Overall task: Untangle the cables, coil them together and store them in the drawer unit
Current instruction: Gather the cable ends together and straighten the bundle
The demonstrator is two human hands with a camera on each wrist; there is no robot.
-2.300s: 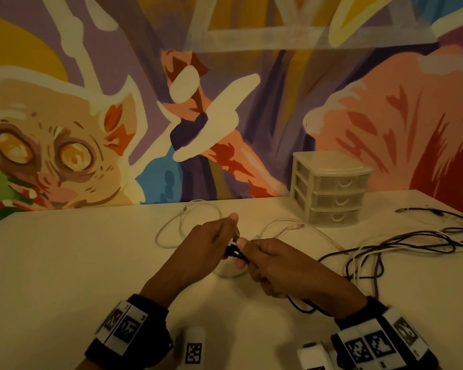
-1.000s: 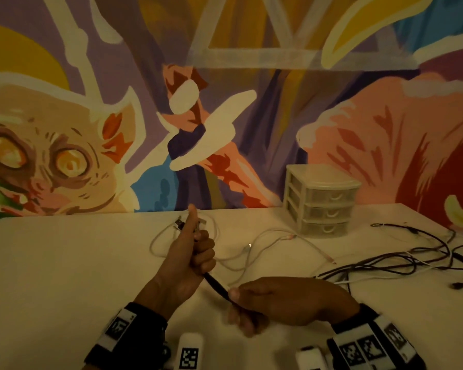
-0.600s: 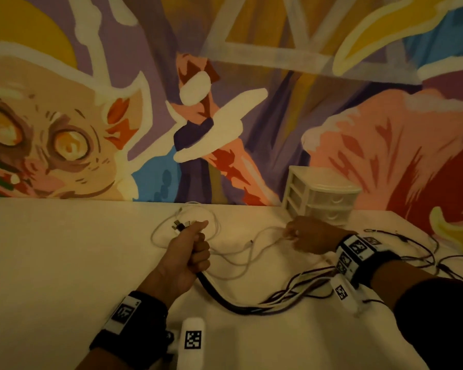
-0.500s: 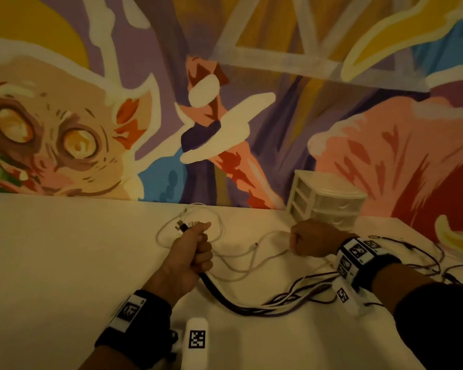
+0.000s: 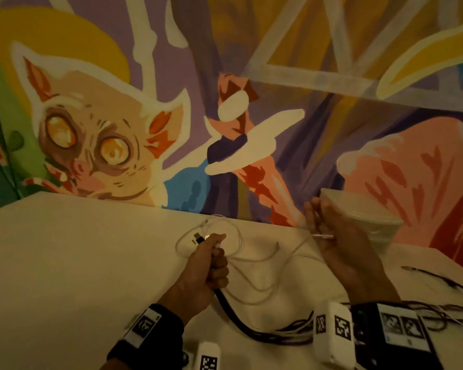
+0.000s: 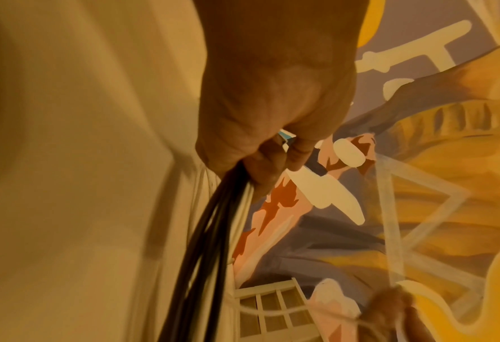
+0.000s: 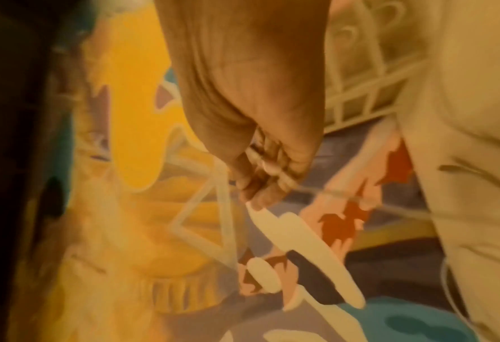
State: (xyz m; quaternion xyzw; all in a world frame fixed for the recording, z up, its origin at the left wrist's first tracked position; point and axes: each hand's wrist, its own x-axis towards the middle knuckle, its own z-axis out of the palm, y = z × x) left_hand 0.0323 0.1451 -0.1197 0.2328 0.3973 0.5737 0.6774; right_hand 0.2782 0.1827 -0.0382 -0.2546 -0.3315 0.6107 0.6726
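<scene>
My left hand point(image 5: 215, 259) is a fist round a bundle of black and white cables point(image 5: 233, 320), whose plug ends point(image 5: 197, 238) stick out above the thumb. The left wrist view shows the same bundle point(image 6: 213, 231) hanging from that fist point(image 6: 272, 157). Raised above the table, my right hand point(image 5: 332, 231) has its fingers point(image 7: 257, 175) curled round a thin white cable point(image 5: 286, 253), which runs back towards the left hand. The beige drawer unit point(image 5: 372, 217) stands against the wall just behind the right hand, partly hidden by it, drawers closed as far as I can see.
White cable loops point(image 5: 233, 231) lie on the pale table point(image 5: 78, 263) beyond my left hand. More black cables point(image 5: 444, 313) trail over the right of the table. A painted wall point(image 5: 171, 102) closes off the table's far edge.
My right hand went from the bundle to the white cable near the drawer unit and has now lifted it off the table. The left hand has kept its grip in about the same place.
</scene>
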